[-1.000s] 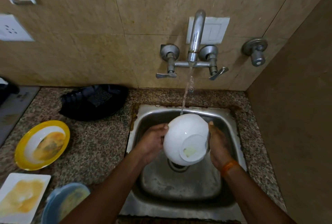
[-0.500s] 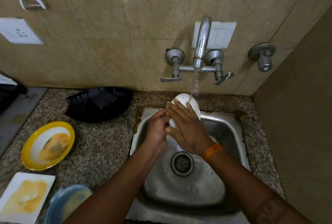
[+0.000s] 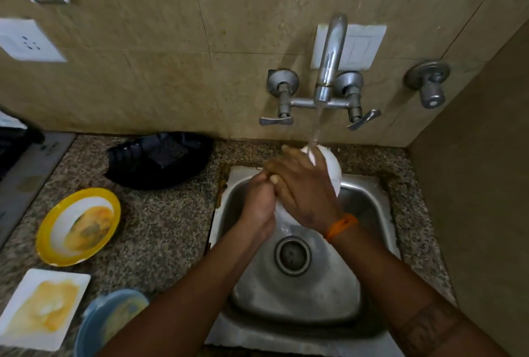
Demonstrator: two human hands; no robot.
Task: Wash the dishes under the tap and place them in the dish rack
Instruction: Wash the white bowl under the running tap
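Head view, looking down: a steel sink (image 3: 369, 213) is set in a speckled counter (image 3: 160, 230), and water is seen running from the tap (image 3: 329, 58) above it. A white bowl (image 3: 329, 167) is held over the sink's back edge, right under the stream. It is gripped from the left by the left hand (image 3: 257, 202), fingers curled on its rim, and covered by the right hand (image 3: 303, 184), whose spread fingers are pressed flat against it, as if rubbing. The washing is judged to be at an early stage: this bowl is not yet racked. A black rack (image 3: 160, 159) is seen on the counter behind, left of the sink, with no washed dish visible in it. Three soiled dishes are left waiting at the left: a yellow plate (image 3: 78, 226), a square plate (image 3: 43, 308) and a blue bowl (image 3: 111, 322), each smeared with yellow residue.
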